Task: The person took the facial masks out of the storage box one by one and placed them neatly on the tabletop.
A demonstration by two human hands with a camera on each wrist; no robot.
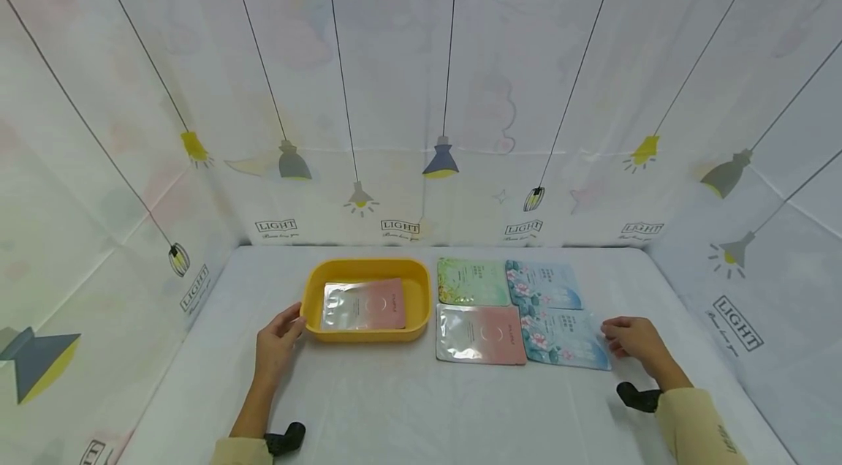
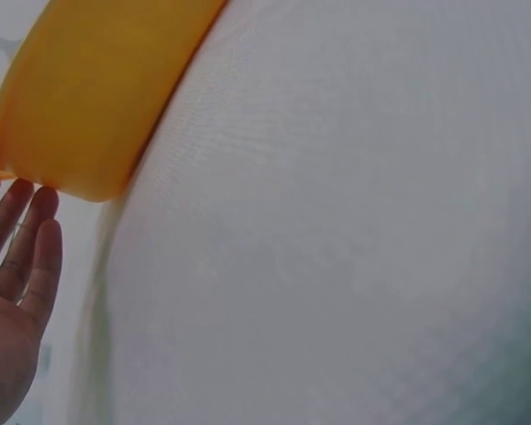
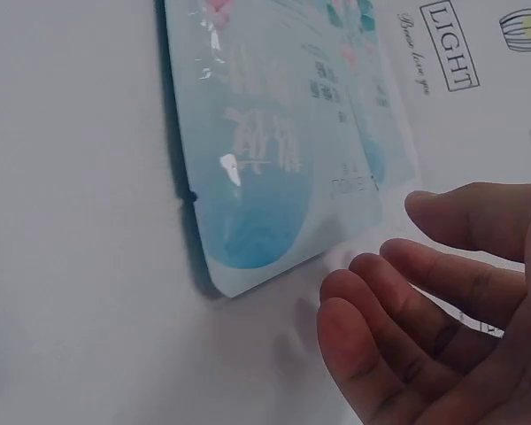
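Note:
My left hand (image 1: pixel 275 348) is at the left end of a yellow plastic tray (image 1: pixel 365 336), its fingertips right at the rim. In the left wrist view those fingers (image 2: pixel 44 257) look fairly straight against the tray's end. Inside the tray lies a pink and silver sachet (image 1: pixel 365 305). My right hand (image 1: pixel 636 341) hovers by the right edge of a blue floral sachet (image 1: pixel 567 339) with loosely bent fingers and nothing in them. The right wrist view shows a small gap between its fingertips and the shiny blue sachet (image 3: pixel 257 195).
Beside the tray, several sachets lie in two rows: green (image 1: pixel 472 282) and blue floral (image 1: pixel 544 285) behind, pink and silver (image 1: pixel 480 335) and the other blue one in front. A white cloth (image 1: pixel 447 414) covers the table. Lamp-printed curtains (image 1: pixel 421 85) enclose the back and sides.

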